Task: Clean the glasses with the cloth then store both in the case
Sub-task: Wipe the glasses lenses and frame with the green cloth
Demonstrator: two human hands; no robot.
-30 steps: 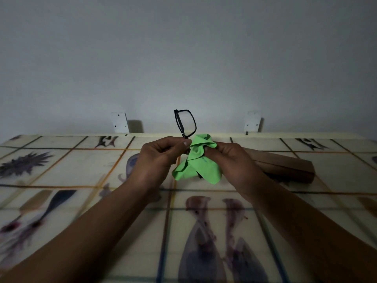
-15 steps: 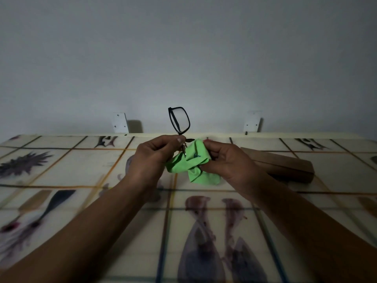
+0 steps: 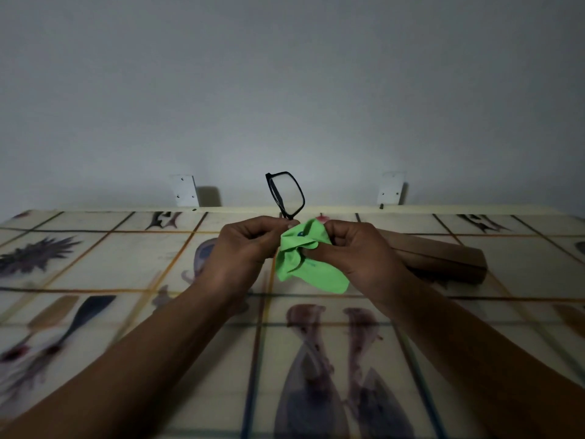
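The scene is dim and flat, with a grey cast over the wall [image 3: 285, 90]. Soft shadows fall to the right of the two white brackets [image 3: 185, 190] at the bench's [image 3: 95, 267] far edge. Wide-angle distortion bows that far edge and stretches the forearms at the lower corners. The printed pattern blurs toward the near edge, with no glare anywhere.

One pair of glasses [image 3: 286, 195] — a single lens frame shows, the rest hidden. One green cloth [image 3: 306, 260]. One brown case [image 3: 438, 255] on one table [image 3: 110, 258]. Two hands: a left hand [image 3: 245, 248] and a right hand [image 3: 354, 250]. Two white brackets on the wall — a left bracket [image 3: 185, 190] and a right bracket [image 3: 391, 192].
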